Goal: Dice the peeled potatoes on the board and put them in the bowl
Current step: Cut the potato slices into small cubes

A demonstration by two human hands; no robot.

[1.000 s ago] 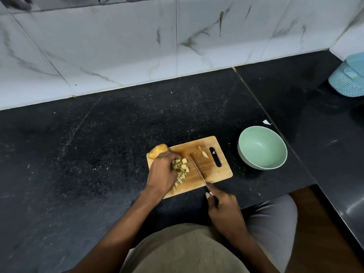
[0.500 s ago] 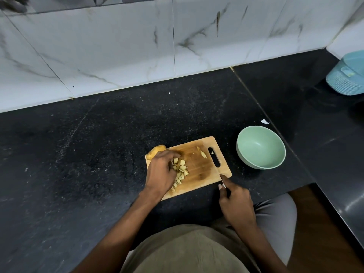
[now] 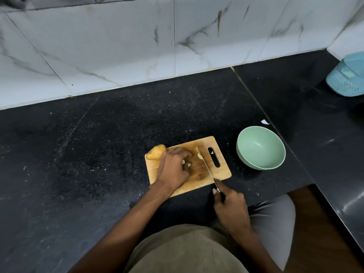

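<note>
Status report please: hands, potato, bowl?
Left hand covers diced potato on board. Right hand grips knife. Whole potato waiting. Bowl empty, path clear.

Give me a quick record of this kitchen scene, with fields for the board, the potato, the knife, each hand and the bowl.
cutting board: wooden, lies on the black counter, slot handle toward the bowl
whole potato: at the board's far left corner
knife: blade lies across the board, tip by a potato piece
left hand: lies over the diced potato, hiding most of it
right hand: grips the knife handle
bowl: green, empty, right of the board
</note>
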